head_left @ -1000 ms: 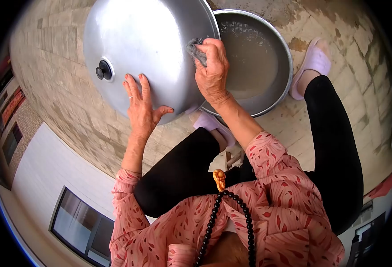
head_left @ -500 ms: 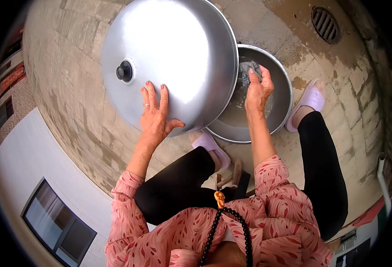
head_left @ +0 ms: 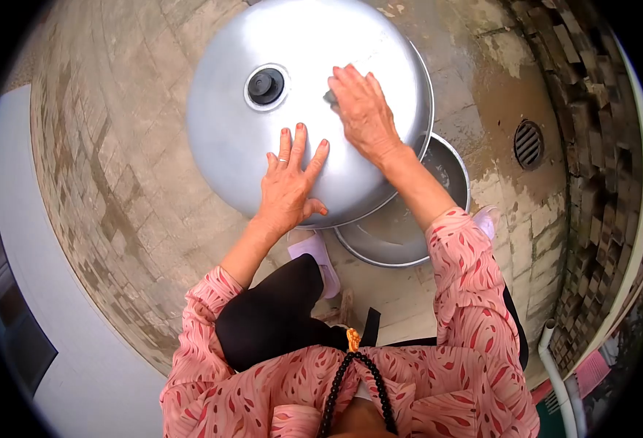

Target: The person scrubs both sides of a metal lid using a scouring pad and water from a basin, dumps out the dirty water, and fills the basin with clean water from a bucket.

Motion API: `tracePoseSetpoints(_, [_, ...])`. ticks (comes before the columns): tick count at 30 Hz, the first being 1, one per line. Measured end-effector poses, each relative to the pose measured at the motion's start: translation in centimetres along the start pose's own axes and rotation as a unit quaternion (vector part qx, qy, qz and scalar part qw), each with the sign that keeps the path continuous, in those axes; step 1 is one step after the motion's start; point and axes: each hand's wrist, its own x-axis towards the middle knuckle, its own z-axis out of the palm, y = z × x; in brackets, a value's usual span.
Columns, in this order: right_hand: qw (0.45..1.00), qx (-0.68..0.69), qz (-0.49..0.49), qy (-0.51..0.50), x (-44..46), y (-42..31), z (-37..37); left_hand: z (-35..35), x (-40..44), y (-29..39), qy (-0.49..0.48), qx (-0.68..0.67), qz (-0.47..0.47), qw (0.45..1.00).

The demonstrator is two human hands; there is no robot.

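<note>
A large silver domed lid (head_left: 226, 153) with a black knob (head_left: 266, 86) fills the upper middle of the view. My left hand (head_left: 288, 182) rests flat on its near side, fingers spread, a ring on one finger. Over the lid's right half, my right hand (head_left: 369, 120) presses a wadded grey cloth (head_left: 329, 98) against the metal; most of the cloth is hidden under the palm. Below the lid's right edge stands a metal basin (head_left: 449, 164) with some water in it, partly covered by the lid and my right forearm.
A round drain grate (head_left: 529, 144) is set in the wet paving at the right. Stacked bricks (head_left: 591, 182) line the right side, with a white pipe (head_left: 559, 372) below them. My slippered foot (head_left: 314, 255) is close to the basin. A white wall (head_left: 29, 160) stands at the left.
My right hand has moved from above the basin up and left onto the lid, carrying the grey cloth. My left hand still lies on the lid. The whole view has shifted.
</note>
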Motion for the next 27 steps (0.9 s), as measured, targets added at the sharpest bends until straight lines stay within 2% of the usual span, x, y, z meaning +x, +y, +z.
tracePoseSetpoints(2, [0.994, 0.04, -0.072, -0.074, -2.6, -3.4, 0.4, 0.6, -0.2, -0.3, 0.011, -0.018, 0.01, 1.0])
tracePoseSetpoints(4, [0.989, -0.005, -0.107, -0.098, -0.5, -0.9, -0.5, 1.0, -0.8, -1.0, 0.022, -0.034, 0.038, 0.998])
tracePoseSetpoints(5, [0.994, -0.03, -0.084, -0.068, 1.4, 1.2, -0.2, 0.9, -0.9, -0.9, 0.021, -0.041, 0.036, 0.998])
tracePoseSetpoints(7, [0.992, -0.121, 0.029, 0.003, 6.2, 7.6, 0.8, 1.0, -0.8, -0.8, 0.02, -0.043, 0.03, 0.998])
tracePoseSetpoints(8, [0.985, -0.12, 0.107, -0.066, 8.1, 8.4, -0.1, 0.8, -0.8, -0.9, 0.024, -0.044, 0.027, 0.998])
tracePoseSetpoints(10, [0.994, -0.103, 0.023, 0.0, 7.1, 6.4, 2.4, 0.6, -0.5, -1.0, 0.028, -0.04, 0.028, 0.998])
tracePoseSetpoints(12, [0.996, -0.028, -0.065, -0.058, 4.0, 0.8, 1.7, 1.0, -0.8, -1.0, 0.029, -0.041, 0.028, 0.998])
tracePoseSetpoints(15, [0.983, 0.007, -0.127, -0.131, 2.8, 1.0, 0.0, 1.1, -0.8, -1.0, 0.023, -0.041, 0.028, 0.999])
tracePoseSetpoints(16, [0.986, -0.033, -0.122, -0.11, 4.3, 3.0, 0.5, 1.2, -0.9, -1.2, 0.027, -0.047, 0.032, 0.998])
tracePoseSetpoints(18, [0.992, -0.105, 0.01, -0.075, 9.1, 7.8, 1.1, 1.1, -1.0, -1.1, 0.037, -0.06, 0.032, 0.997])
tracePoseSetpoints(20, [0.98, -0.154, 0.069, -0.108, 11.6, 6.5, 2.0, 1.2, -0.9, -1.1, 0.035, -0.055, 0.028, 0.997])
tracePoseSetpoints(22, [0.996, -0.034, -0.065, -0.048, 9.2, 3.4, 5.7, 1.2, -0.8, -1.0, 0.033, -0.056, 0.025, 0.998])
tracePoseSetpoints(23, [0.989, -0.013, -0.1, -0.104, 8.3, 0.7, 5.0, 1.2, -0.9, -1.0, 0.03, -0.059, 0.025, 0.998])
tracePoseSetpoints(25, [0.985, 0.012, -0.109, -0.129, 6.5, -0.4, 3.7, 1.2, -1.1, -1.4, 0.031, -0.065, 0.028, 0.997])
tracePoseSetpoints(27, [0.985, -0.012, -0.108, -0.137, 6.2, 1.6, 2.3, 1.3, -1.1, -1.4, 0.043, -0.08, 0.037, 0.995])
